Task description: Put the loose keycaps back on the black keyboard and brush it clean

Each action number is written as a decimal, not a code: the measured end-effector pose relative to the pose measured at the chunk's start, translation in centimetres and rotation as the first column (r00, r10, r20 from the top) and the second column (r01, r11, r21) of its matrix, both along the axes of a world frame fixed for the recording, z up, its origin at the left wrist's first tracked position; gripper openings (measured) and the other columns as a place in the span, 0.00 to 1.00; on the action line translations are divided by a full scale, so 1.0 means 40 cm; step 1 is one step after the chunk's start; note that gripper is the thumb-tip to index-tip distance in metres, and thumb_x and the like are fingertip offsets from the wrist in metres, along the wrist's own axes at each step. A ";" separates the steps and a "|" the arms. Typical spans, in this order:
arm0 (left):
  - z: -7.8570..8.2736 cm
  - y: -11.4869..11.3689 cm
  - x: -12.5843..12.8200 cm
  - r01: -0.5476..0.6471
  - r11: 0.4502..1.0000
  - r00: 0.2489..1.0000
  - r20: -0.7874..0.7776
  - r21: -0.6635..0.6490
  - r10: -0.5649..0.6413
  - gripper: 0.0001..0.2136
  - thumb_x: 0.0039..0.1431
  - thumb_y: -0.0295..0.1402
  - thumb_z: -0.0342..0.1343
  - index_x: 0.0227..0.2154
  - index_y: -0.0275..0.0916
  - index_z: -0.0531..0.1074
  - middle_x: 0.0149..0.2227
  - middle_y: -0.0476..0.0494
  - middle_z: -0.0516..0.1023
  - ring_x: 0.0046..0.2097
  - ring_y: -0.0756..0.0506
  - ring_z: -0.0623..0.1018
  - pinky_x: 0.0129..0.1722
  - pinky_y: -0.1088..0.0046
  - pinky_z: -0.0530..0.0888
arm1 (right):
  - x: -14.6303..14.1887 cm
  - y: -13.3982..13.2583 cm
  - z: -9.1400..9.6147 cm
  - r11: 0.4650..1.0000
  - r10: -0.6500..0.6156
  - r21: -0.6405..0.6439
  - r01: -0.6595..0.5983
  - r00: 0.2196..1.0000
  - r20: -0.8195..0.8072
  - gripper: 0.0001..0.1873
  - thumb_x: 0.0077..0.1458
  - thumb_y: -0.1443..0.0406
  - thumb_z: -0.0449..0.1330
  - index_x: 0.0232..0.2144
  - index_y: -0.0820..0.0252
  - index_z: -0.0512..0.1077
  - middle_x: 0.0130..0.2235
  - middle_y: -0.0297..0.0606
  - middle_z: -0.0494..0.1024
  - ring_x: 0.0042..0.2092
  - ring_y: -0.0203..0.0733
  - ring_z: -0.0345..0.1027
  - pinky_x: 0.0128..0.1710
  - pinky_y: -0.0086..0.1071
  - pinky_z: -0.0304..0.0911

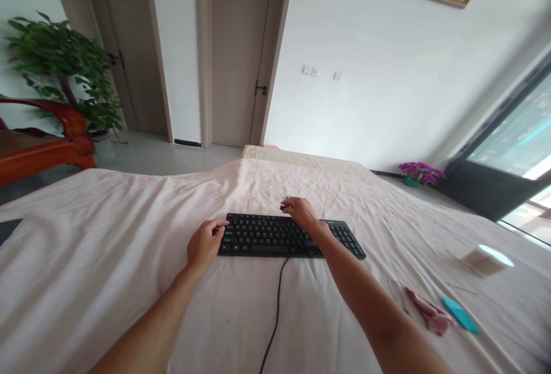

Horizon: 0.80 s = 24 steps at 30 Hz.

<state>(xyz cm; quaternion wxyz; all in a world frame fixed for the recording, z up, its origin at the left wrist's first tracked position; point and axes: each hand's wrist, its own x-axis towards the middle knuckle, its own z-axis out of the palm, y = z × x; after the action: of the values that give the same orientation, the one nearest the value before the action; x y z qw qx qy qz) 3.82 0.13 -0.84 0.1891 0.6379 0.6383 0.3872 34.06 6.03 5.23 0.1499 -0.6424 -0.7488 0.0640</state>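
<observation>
A black keyboard [262, 233] lies flat on the pink flowered cloth, its cable [279, 299] running toward me from the near edge. My left hand [205, 241] is at the keyboard's left end, with thumb and fingers closed on that edge. Above the far edge, right of the middle, my right hand [299, 211] pinches a small black piece [282, 207], too small to make out its kind. My right wrist and forearm cross over the keyboard and hide some of its keys.
On the cloth [129, 236] at the right are a pink cloth [430, 311], a turquoise object [460, 315], thin tools and a whitish roll [488, 260]. A dark flat corner [8, 229] shows at the left. A wooden chair [47, 139] stands beyond.
</observation>
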 end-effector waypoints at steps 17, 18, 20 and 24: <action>0.002 -0.007 0.001 -0.011 1.000 0.999 -0.046 -0.026 0.009 0.13 0.56 0.38 0.47 0.40 0.48 0.75 0.43 0.51 0.77 0.42 0.46 0.75 0.42 0.72 0.68 | 0.074 -0.327 -0.044 0.980 0.159 0.146 -0.137 0.976 -0.150 0.11 0.55 0.66 0.57 0.39 0.52 0.77 0.40 0.33 0.77 0.41 0.38 0.70 0.44 0.29 0.61; 0.000 -0.006 0.000 -0.010 1.000 0.999 -0.045 -0.028 0.009 0.13 0.56 0.38 0.47 0.40 0.48 0.75 0.43 0.51 0.77 0.42 0.46 0.75 0.42 0.72 0.68 | 0.073 -0.326 -0.046 0.981 0.158 0.140 -0.138 0.977 -0.144 0.11 0.55 0.66 0.57 0.39 0.52 0.77 0.40 0.34 0.76 0.41 0.37 0.70 0.43 0.29 0.61; -0.003 -0.004 -0.002 -0.003 1.000 0.999 -0.042 -0.026 0.002 0.13 0.56 0.38 0.47 0.40 0.48 0.75 0.43 0.51 0.77 0.42 0.46 0.75 0.42 0.72 0.68 | 0.071 -0.325 -0.048 0.982 0.152 0.131 -0.134 0.978 -0.141 0.11 0.56 0.66 0.57 0.39 0.52 0.77 0.40 0.34 0.76 0.40 0.37 0.70 0.43 0.29 0.62; -0.005 -0.003 -0.003 0.004 1.000 0.999 -0.037 -0.021 -0.005 0.13 0.56 0.38 0.47 0.40 0.48 0.74 0.43 0.51 0.77 0.42 0.46 0.75 0.42 0.72 0.68 | 0.072 -0.328 -0.046 0.981 0.160 0.129 -0.142 0.977 -0.142 0.11 0.56 0.66 0.57 0.39 0.52 0.77 0.39 0.34 0.75 0.39 0.36 0.69 0.42 0.28 0.62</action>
<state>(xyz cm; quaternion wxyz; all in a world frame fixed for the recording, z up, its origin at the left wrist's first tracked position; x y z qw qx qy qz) 3.70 0.02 -1.06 0.1846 0.6445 0.6442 0.3681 36.93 -7.09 3.37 0.2389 -0.5669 -0.7844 0.0795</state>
